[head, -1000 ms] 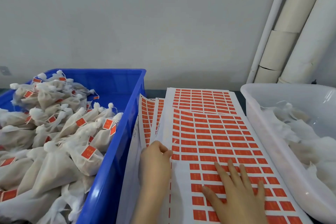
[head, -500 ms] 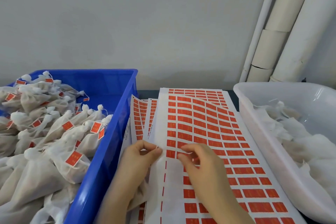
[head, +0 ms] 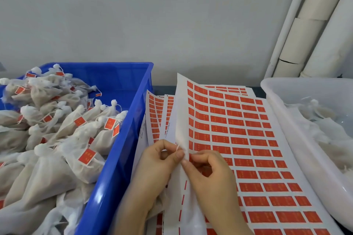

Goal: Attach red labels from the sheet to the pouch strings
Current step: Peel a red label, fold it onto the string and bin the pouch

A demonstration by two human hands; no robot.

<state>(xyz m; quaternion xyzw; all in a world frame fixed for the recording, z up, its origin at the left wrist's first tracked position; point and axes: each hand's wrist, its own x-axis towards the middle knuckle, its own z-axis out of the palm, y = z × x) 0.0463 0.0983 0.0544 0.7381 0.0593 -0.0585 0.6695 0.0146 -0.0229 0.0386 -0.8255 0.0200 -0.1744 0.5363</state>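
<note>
Two hands meet at the raised left margin of the sheet (head: 238, 129), which lies lengthwise from the near edge to the far edge of the bench (head: 162, 88): left hand (head: 158, 160) fingers pinch the margin and apparently a string (head: 178, 148), right hand (head: 210, 173) fingers pinch the red label (head: 191, 156) immediately rightward.

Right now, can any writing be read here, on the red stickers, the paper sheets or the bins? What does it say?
Nothing is clear enough to quote.
Sheet labels on the top sheet: pale marks, too blurred to read.
Pouch labels: pale marks, too blurred to read.
Lower sheet, along its edge: a line of fine print, too small to read.
Blue bin and white bin: no writing visible.
</note>
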